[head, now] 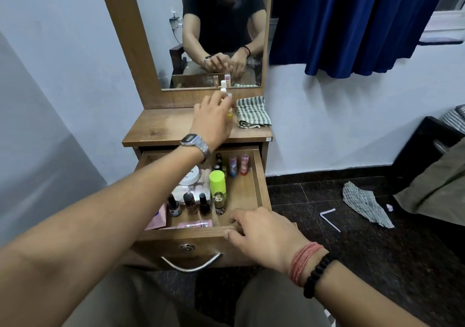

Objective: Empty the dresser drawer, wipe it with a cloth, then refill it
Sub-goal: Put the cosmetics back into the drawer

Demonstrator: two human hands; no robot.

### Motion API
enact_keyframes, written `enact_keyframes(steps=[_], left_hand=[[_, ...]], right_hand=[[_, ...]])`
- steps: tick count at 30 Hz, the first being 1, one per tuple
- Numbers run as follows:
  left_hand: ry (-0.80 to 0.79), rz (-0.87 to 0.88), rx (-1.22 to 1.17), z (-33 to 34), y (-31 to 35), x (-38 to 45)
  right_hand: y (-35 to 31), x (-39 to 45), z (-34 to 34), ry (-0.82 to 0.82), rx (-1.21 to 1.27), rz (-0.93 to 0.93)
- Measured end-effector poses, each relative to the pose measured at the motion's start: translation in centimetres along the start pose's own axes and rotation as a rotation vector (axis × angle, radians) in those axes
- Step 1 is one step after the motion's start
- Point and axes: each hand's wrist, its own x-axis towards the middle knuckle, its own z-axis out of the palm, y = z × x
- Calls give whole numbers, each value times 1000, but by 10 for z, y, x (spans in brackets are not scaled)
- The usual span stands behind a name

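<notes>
- Step in hand, by my reading: emptying. The drawer (259,175) is pulled out toward the person and is mostly full; few items stand on the dresser top (166,128).
- Left hand (214,118) is reached over the dresser top, fingers curled round a small bottle with a white cap (224,90); yellow shows just below the fingers. Bottle reads upright, long axis vertical, cap up, near the base of the mirror (221,32). Whether its base touches the wood I cannot tell.
- Right hand (261,231) rests on the drawer's front edge at its right corner, fingers curled over the lip, gripping it.
- Striped cloth (253,111) lies folded on the dresser top, just beside the bottle, to its right; unused.
- Inside the drawer: lime-capped bottle (217,184) standing upright mid-drawer; three small dark-capped bottles (190,202) in a row near the front, upright; two slim tubes (239,164) upright at the back right; a white-lidded jar (192,175) at the left; a pink tube (195,224) lying flat along the front wall, long axis left to right.
- Next move calls for: release the bottle standing, bring the left hand back to the drawer, lift upright items by their caps.
</notes>
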Motion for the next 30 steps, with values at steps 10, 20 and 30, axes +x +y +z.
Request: enact_keyframes(steps=[10, 20, 30], left_hand=[[-166, -142, -20, -8, -30, 23], [-257, 184, -195, -34, 16, -24], [-494, 162, -42, 0, 43, -60]], right_hand=[[0, -1, -1, -12, 2, 2], [-1, 0, -1, -5, -9, 1], [-1, 0, -1, -3, -4, 11]])
